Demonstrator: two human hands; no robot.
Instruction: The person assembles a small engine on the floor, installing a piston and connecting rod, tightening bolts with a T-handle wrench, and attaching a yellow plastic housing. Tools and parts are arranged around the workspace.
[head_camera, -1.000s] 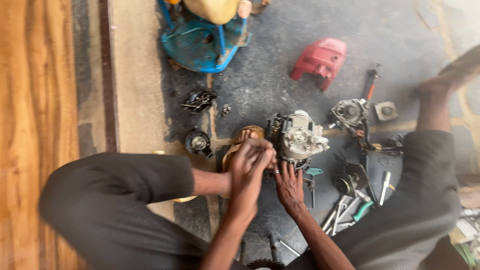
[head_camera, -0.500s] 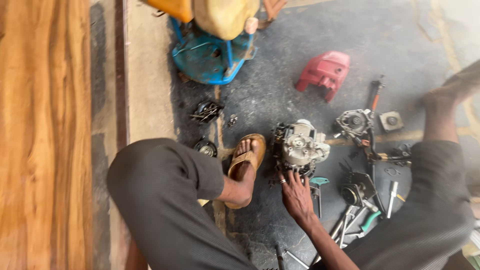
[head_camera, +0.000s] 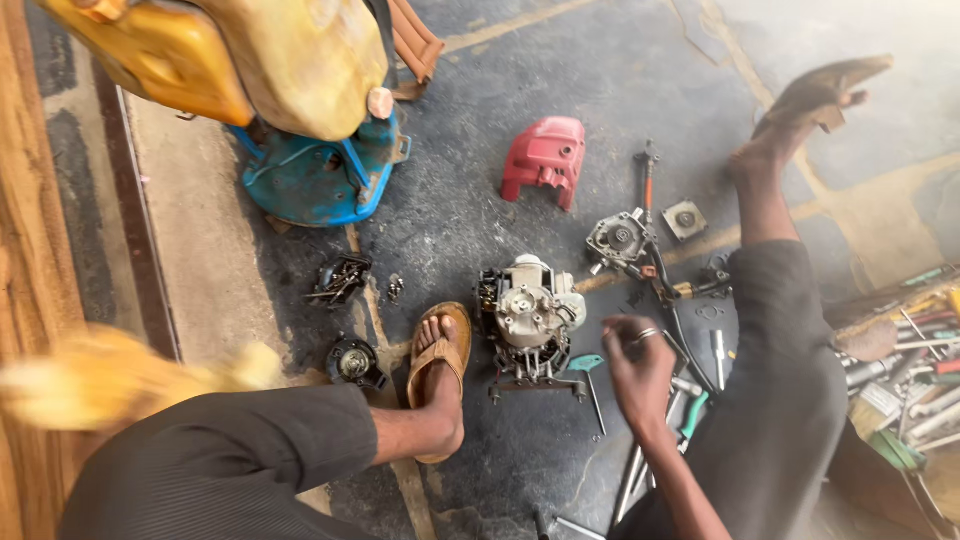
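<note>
Sitting on the floor (head_camera: 600, 60), a small grey engine (head_camera: 528, 318) stands upright between a sandalled foot (head_camera: 438, 372) and the right hand (head_camera: 640, 362), which hovers just beside it, fingers loosely curled, holding nothing visible. Scattered tools (head_camera: 900, 350), a red cover (head_camera: 545, 160) lie around. Left hand (head_camera: 110, 375) is blurred; grip unclear.

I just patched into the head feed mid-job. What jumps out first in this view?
Dead centre on the dark floor stands a small stripped-down engine, with the right hand curled just to its right over scattered hand tools. A sandalled foot rests just to its left. Up top, a red engine cover lies alone on the floor, and a yellow tank on a blue base fills the upper left corner; the left hand is not clearly visible.
</note>
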